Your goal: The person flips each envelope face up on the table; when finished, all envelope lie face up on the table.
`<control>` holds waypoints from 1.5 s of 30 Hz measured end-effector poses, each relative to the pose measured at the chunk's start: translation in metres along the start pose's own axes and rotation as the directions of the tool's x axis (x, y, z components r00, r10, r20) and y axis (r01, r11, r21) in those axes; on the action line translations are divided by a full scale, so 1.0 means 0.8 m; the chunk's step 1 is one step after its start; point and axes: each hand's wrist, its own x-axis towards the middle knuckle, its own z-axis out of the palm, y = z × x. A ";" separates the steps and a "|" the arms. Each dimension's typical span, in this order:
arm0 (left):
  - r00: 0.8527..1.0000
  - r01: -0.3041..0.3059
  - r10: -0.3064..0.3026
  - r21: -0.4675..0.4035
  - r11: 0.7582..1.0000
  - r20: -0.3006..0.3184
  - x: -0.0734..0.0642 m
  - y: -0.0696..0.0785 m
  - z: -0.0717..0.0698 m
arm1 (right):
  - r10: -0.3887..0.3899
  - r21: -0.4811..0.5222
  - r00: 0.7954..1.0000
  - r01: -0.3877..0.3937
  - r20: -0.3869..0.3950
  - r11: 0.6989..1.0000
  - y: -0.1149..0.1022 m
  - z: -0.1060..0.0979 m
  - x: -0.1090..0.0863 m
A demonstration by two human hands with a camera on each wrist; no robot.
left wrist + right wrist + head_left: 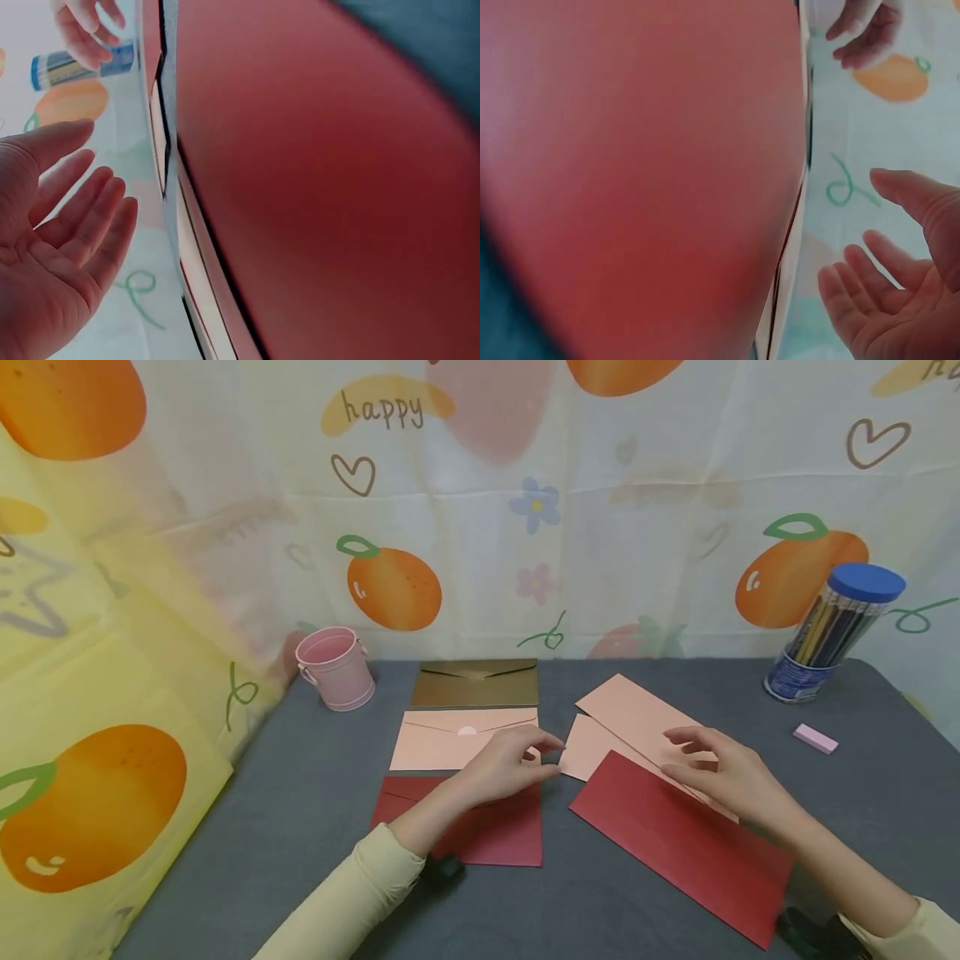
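My left hand (510, 766) hovers above a column of envelopes, fingers loosely bent and holding nothing. That column has a gold envelope (476, 690) at the back, a pink envelope (431, 745) with a round pale seal in the middle, and a red envelope (510, 839) in front, partly hidden by my left arm. On the right, a plain red envelope (675, 839) lies slanted, overlapping two pink pieces (637, 714) that look like envelopes. Above these hangs my right hand (727, 777), with relaxed fingers. Both wrist views show bare palms, the left hand (64, 247) and right hand (900, 300) apart from the paper.
A small pink bucket (337, 672) stands at the back left of the grey table (247, 860). At the back right are a clear jar of pencils (828, 631) with a blue lid and a small pink eraser-like block (815, 739). A fruit-printed curtain (480, 527) hangs behind.
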 end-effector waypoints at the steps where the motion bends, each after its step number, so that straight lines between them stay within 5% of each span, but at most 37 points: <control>1: 1.000 -0.015 0.015 0.016 1.000 0.018 0.007 0.001 0.003 | -0.002 -0.024 1.000 0.002 0.000 1.000 0.003 -0.003 -0.001; 10: 0.979 -0.061 0.015 0.217 0.974 0.206 0.065 0.009 0.029 | -0.086 -0.205 0.995 0.095 0.052 0.974 0.030 -0.016 0.000; 15: 0.972 -0.052 -0.019 0.294 0.954 0.234 0.094 0.004 0.040 | -0.080 -0.233 0.989 0.107 0.122 0.966 0.040 -0.018 -0.001; 25: 0.961 0.174 -0.214 0.216 0.961 0.174 0.123 -0.017 0.041 | -0.011 -0.199 0.979 0.052 0.203 0.979 0.052 -0.017 -0.003; 37: 0.964 0.232 -0.236 0.044 0.972 0.121 0.124 -0.019 0.042 | 0.018 -0.215 0.977 0.029 0.212 0.976 0.052 -0.017 -0.005; 45: 0.961 0.262 -0.270 -0.121 0.958 -0.055 0.117 -0.015 0.044 | 0.039 -0.268 0.975 0.021 0.217 0.963 0.051 -0.018 -0.002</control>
